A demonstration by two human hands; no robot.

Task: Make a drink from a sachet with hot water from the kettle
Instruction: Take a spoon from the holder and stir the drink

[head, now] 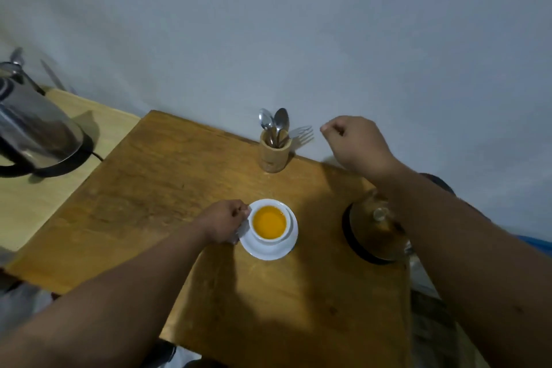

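While no brand, label or writing can be read on anything here, the things themselves are plain enough. A white ceramic cup (270, 225) filled with opaque orange drink (269, 222) stands on a round white saucer (283, 249) near the middle of the brown wooden table (167, 188). The left hand (222, 222) rests at the cup's left side, fingers curled in and pinched at the rim or handle there; the exact part it grips is hidden by the fingers. A bit of white shows under this hand, too unclear to name. The right hand (357, 143) hangs above the far right part of the table, closed into a loose fist with thumb and forefinger tips pressed together; whether anything lies between them cannot be told. Just left of that hand, at the table's far edge against the grey wall, a short bamboo holder (274, 157) stands upright with metal spoons (276, 124) and a fork (303, 133) in it. A shiny stainless-steel electric kettle (35, 128) on its black base sits well apart, on a paler wooden surface (38, 203) to the left. Under the right forearm lies a round brass-coloured lid with a knob (378, 236), rimmed in black.
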